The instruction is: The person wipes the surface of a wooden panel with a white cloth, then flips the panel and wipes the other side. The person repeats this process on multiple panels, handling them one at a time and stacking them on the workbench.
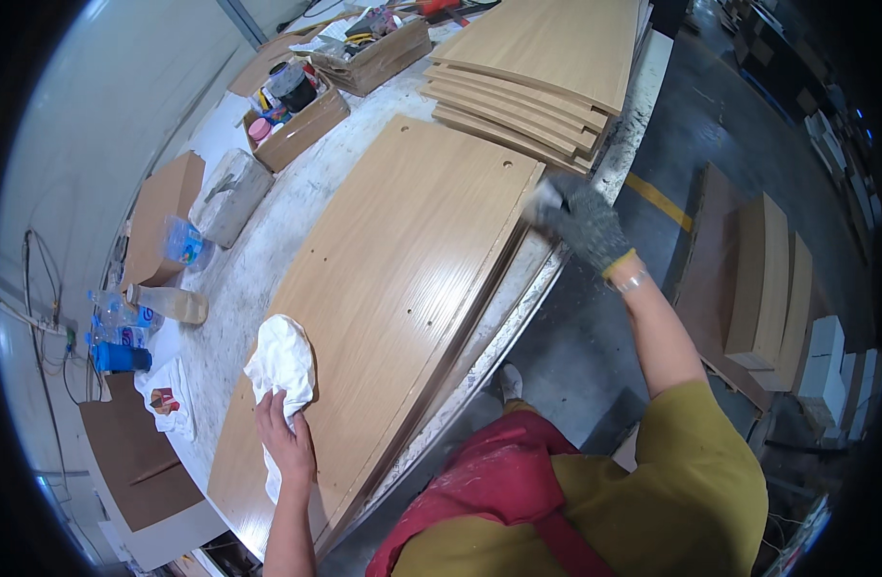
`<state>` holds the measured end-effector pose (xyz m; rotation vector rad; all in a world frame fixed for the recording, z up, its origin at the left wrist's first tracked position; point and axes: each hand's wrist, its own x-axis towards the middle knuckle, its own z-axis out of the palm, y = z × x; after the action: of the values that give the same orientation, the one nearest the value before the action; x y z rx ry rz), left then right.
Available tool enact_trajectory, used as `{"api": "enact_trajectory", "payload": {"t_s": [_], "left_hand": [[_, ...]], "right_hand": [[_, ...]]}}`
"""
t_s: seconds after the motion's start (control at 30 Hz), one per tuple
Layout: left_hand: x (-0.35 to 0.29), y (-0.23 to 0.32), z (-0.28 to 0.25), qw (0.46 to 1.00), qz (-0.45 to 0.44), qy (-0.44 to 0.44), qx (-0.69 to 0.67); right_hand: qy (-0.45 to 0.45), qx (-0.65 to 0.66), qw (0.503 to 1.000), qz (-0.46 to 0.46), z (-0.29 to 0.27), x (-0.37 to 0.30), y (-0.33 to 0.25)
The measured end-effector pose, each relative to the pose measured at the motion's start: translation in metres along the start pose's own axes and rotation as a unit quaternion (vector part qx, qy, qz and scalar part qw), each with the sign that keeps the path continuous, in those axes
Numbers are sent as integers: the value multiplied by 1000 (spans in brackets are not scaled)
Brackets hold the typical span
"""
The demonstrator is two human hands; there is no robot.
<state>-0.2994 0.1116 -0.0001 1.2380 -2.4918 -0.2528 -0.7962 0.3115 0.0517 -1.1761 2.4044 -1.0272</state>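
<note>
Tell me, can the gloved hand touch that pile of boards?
Probably yes: the gloved right hand looks close to the pile of boards, and nothing seems to block the way.

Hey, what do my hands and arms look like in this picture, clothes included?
Your right hand wears a grey, knit-looking glove with a yellow cuff; a clear-looking band circles that wrist. The right sleeve is loose and olive-yellow, leaving the forearm bare. Your left hand and forearm are bare; no left sleeve shows.
</note>
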Motion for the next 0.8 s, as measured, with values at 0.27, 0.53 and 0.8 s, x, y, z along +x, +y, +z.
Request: {"api": "enact_trajectory", "payload": {"t_s": [0.27, 0.53, 0.8], "left_hand": [[83, 90, 52, 982, 72, -33, -169], [177, 343, 158, 907, 411, -57, -74], [129, 275, 126, 943, 306, -53, -117]], "right_hand": [[-86, 172, 981, -18, -9, -82, 41], [43, 320, 929, 182, -42, -128, 60], [136, 300, 943, 45, -64, -81, 53]]}}
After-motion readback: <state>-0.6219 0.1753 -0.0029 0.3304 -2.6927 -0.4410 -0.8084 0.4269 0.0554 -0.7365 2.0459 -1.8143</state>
